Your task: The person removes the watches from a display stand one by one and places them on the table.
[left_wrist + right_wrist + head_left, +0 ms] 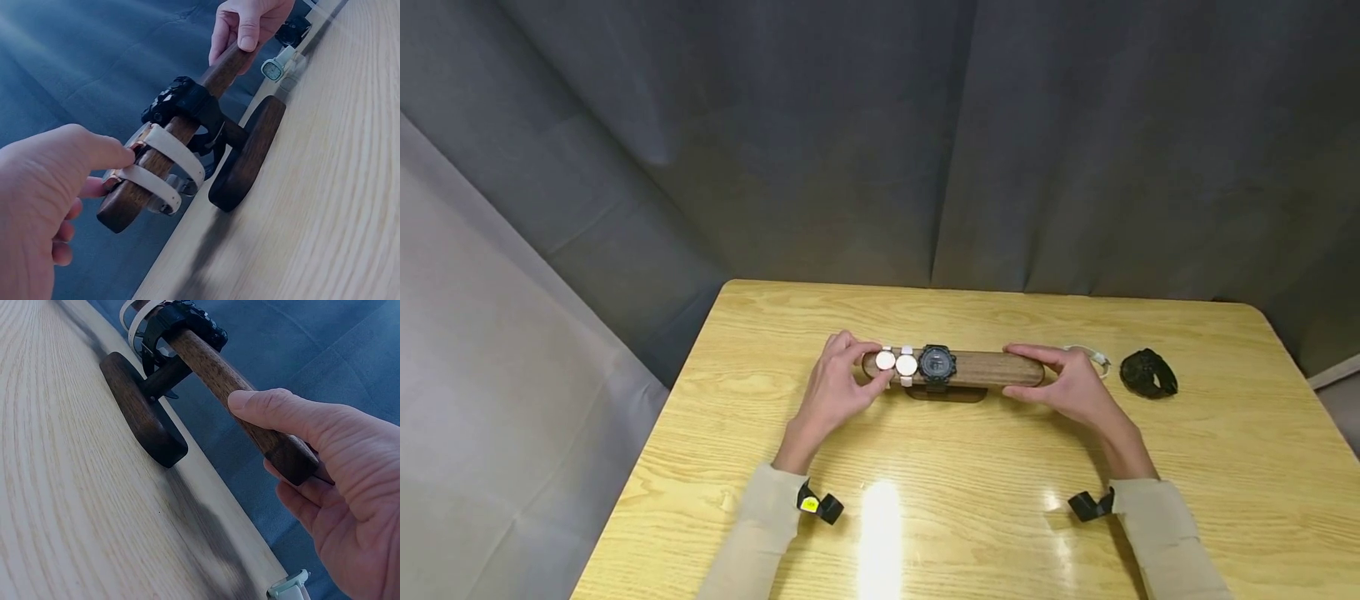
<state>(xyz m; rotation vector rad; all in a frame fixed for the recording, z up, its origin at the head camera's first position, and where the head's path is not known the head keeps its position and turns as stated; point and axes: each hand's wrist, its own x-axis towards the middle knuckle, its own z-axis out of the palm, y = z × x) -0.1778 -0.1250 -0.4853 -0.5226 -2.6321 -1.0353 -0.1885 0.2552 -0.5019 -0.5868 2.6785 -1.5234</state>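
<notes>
A dark wooden watch stand [992, 367] has a horizontal bar on a short post and an oblong base [140, 419]. Two watches with white straps, the outer watch [885, 360] and the inner watch [906, 365], circle the bar's left part. Beside them sits a chunky black watch [937, 363]. My left hand [838, 383] pinches the outer white-strapped watch between thumb and fingers, near the bar's left end. At the opposite end, my right hand [1078, 387] grips the bar, thumb on the near side [250, 403] and fingers behind.
On the table [970, 500], right of the stand, lie a pale green watch [272, 70] partly behind my right hand and another black watch [1148, 373]. A dark curtain [880, 150] hangs behind the table's far edge.
</notes>
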